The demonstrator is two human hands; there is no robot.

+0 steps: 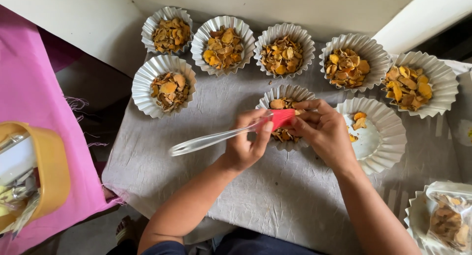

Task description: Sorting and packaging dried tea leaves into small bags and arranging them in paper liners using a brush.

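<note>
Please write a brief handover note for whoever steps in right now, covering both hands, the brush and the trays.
Left hand: grips the brush by its clear handle, fingers by the red head.
Right hand: fingers pinch the red brush head over a fluted tray of dried yellow-orange slices.
Trays: six other filled fluted trays sit on the grey cloth; one tray at right holds only a few slices.
Done: most trays hold slices.
Left: the near-empty tray; a bag of slices lies at lower right.
</note>
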